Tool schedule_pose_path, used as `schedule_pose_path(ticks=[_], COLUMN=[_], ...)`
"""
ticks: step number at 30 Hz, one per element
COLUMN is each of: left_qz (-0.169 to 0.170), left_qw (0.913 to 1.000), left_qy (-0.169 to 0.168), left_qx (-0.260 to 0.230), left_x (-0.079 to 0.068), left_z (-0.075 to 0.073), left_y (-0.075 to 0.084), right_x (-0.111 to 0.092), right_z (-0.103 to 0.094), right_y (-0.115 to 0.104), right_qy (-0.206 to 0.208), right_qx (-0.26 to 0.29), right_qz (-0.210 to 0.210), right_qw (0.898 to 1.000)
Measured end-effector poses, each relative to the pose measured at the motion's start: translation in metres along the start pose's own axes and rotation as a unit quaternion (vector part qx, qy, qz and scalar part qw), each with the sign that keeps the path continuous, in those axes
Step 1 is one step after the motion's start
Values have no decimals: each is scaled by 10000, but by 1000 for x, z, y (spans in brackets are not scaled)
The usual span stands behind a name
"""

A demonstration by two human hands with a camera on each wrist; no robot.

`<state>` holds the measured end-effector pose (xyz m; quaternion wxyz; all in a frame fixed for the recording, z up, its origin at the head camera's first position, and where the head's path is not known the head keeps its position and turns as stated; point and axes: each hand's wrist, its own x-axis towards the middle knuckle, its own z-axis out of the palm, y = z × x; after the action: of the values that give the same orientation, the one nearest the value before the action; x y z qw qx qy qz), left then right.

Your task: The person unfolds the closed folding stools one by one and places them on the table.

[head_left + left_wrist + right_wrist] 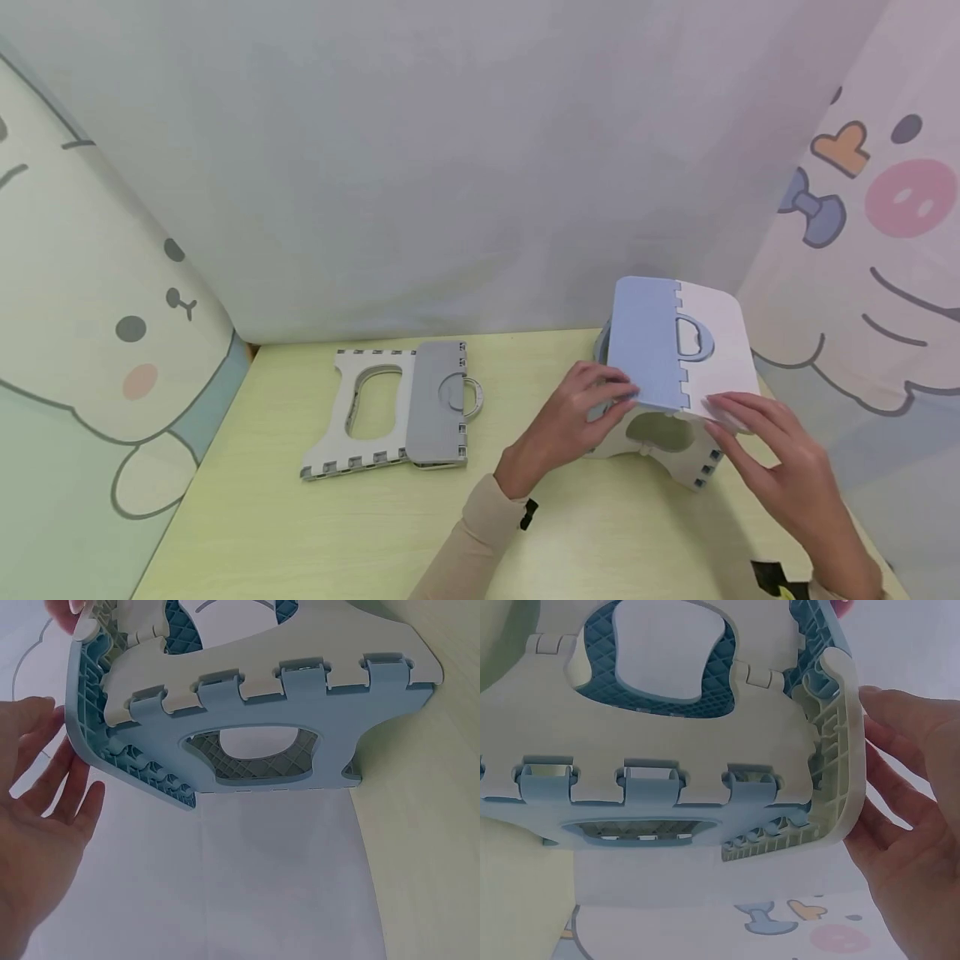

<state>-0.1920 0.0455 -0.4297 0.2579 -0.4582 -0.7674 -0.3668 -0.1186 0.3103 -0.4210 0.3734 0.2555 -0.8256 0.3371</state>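
Standing unfolded right of frame centre: blue-and-white plastic folding stool (651, 350), hinge line running lengthwise between left hand (566, 417) and right hand (783, 462), equally near. Fingers extended, touching near seat corners, not clamped. Grey-and-white plastic folded stool (437, 417) left of centre.

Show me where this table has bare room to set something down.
Bare tabletop lies between the folded gray-and-white stool and the blue-and-white stool, and in front of the folded one, left of the left sleeve. The right end is crowded: the left hand and right hand touch the standing stool's seat.
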Motion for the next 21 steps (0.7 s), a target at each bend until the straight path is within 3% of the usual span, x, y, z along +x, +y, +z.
schedule_pose_path(ticks=[9,21], left_qz=[49,-19], left_qw=[9994,9986], left_qy=[344,494], left_qx=[-40,-166], left_x=[-4,-13], left_z=[-1,-5], left_y=[0,1], right_x=[6,8], right_z=[6,13], right_y=[-13,-25], right_qy=[38,-4], right_qx=[186,393], right_qz=[-188,-407], right_qw=[9996,9984])
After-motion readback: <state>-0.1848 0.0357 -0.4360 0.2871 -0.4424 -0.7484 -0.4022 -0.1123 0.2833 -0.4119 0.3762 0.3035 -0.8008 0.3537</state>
